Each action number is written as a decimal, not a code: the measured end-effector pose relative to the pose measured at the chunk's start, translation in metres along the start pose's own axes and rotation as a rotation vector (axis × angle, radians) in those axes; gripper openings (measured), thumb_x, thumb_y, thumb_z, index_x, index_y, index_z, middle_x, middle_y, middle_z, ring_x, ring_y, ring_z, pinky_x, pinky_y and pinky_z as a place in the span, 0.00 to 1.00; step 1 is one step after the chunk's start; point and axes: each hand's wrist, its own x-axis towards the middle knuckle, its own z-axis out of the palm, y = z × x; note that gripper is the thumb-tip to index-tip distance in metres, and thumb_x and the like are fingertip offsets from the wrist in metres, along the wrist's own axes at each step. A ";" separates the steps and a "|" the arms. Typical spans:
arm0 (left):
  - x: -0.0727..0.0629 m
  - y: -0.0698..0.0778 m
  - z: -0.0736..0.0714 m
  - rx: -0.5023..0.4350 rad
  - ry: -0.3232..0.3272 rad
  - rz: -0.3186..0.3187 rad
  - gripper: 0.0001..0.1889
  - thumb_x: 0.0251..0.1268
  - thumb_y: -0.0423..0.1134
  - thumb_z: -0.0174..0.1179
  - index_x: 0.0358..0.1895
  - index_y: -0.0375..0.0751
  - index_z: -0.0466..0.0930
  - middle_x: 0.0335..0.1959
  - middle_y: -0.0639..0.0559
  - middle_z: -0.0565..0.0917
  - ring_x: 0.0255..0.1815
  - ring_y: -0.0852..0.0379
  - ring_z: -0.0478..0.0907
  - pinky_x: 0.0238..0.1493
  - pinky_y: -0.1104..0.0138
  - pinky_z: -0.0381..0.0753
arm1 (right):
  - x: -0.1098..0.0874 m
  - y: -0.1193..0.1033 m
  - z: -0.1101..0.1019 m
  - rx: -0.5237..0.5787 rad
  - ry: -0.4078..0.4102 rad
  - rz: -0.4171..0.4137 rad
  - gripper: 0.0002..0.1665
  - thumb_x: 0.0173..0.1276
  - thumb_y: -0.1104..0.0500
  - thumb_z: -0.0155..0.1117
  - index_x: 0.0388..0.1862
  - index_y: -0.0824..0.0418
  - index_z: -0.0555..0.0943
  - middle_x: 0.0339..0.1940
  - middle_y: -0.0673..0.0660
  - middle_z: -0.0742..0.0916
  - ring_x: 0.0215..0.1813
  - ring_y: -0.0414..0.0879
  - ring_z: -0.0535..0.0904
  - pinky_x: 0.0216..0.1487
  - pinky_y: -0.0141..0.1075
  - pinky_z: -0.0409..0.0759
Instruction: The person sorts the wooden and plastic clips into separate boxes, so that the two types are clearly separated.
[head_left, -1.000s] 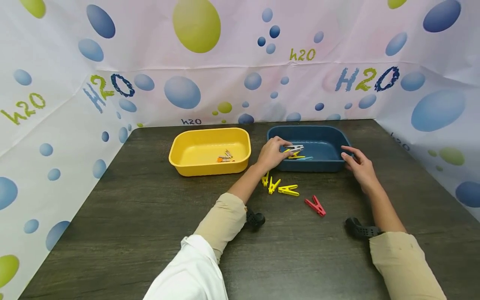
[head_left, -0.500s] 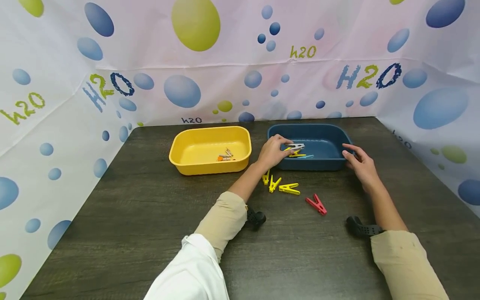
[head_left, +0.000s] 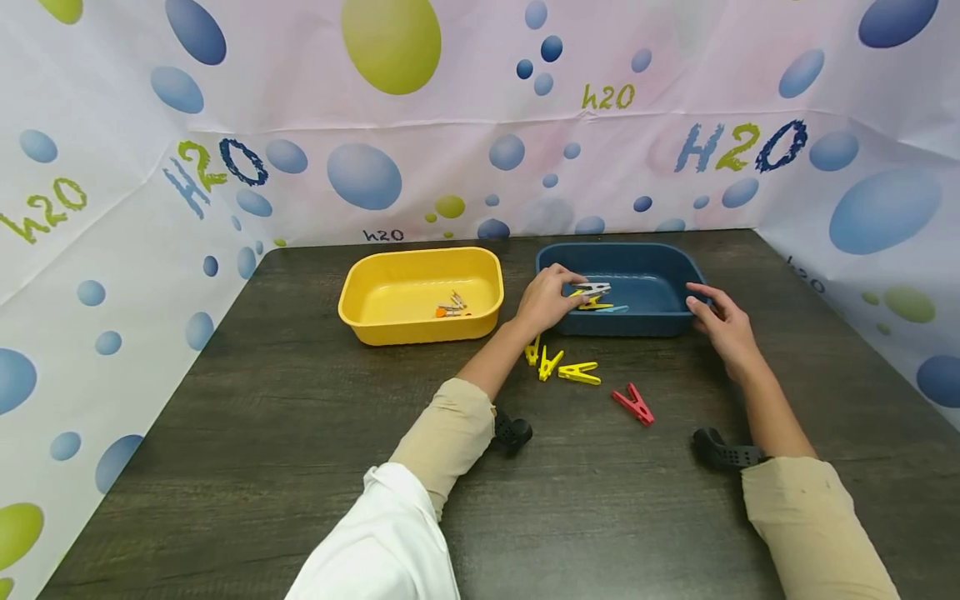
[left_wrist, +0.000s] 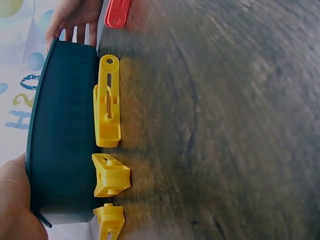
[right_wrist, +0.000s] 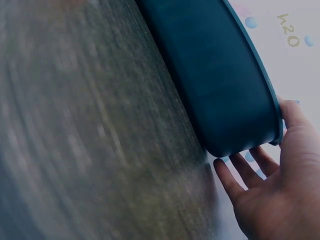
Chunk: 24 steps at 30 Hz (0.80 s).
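In the head view my left hand (head_left: 551, 298) reaches over the left end of the dark blue bin (head_left: 637, 325). Its thumb and fingers pinch a whitish clothespin (head_left: 597, 287) just above a yellow clothespin (head_left: 596, 303) and a light-blue one (head_left: 615, 309) inside. The left wrist view shows only the base of that hand (left_wrist: 17, 200); its fingertips are hidden behind the bin wall. My right hand (head_left: 723, 329) holds the bin's right end. In the right wrist view the thumb of this hand (right_wrist: 295, 190) is up at the rim, while its fingers extend along the outer wall.
Left of the blue bin stands a yellow bin (head_left: 390, 333) with several small metal and orange pieces (head_left: 452, 310). In front of the blue bin lie yellow clothespins (head_left: 579, 372) and, nearer, a red clothespin (head_left: 633, 404). A printed sheet surrounds the dark wooden table (head_left: 262, 433).
The head view has tilted slightly, so everything sits a little higher in the picture. Both hands and the clothespins keep nearly the same places relative to the bins.
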 end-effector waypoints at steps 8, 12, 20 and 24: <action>0.000 0.000 0.000 -0.014 0.000 0.005 0.19 0.60 0.46 0.62 0.54 0.48 0.79 0.45 0.52 0.74 0.39 0.59 0.68 0.35 0.72 0.67 | 0.002 0.001 -0.001 -0.009 0.003 -0.006 0.29 0.70 0.47 0.52 0.67 0.52 0.66 0.63 0.60 0.66 0.54 0.35 0.68 0.48 0.24 0.72; -0.001 0.000 0.000 -0.022 -0.003 0.008 0.21 0.59 0.47 0.62 0.56 0.47 0.78 0.46 0.53 0.73 0.39 0.60 0.68 0.34 0.73 0.68 | 0.001 0.001 -0.001 -0.022 0.003 -0.004 0.29 0.70 0.46 0.51 0.68 0.53 0.66 0.63 0.61 0.65 0.55 0.36 0.68 0.49 0.25 0.72; -0.002 -0.001 0.000 -0.037 -0.014 0.007 0.25 0.58 0.48 0.63 0.58 0.45 0.76 0.49 0.52 0.71 0.38 0.59 0.68 0.33 0.74 0.68 | 0.000 0.002 0.000 -0.030 0.004 0.010 0.30 0.70 0.46 0.51 0.68 0.52 0.65 0.64 0.61 0.64 0.55 0.37 0.68 0.49 0.26 0.72; -0.001 -0.002 0.000 -0.035 -0.008 0.023 0.23 0.58 0.48 0.62 0.57 0.44 0.77 0.48 0.52 0.72 0.35 0.60 0.67 0.31 0.74 0.68 | 0.002 0.003 0.000 -0.018 0.011 -0.007 0.29 0.69 0.46 0.52 0.67 0.52 0.66 0.62 0.59 0.66 0.54 0.36 0.68 0.47 0.24 0.72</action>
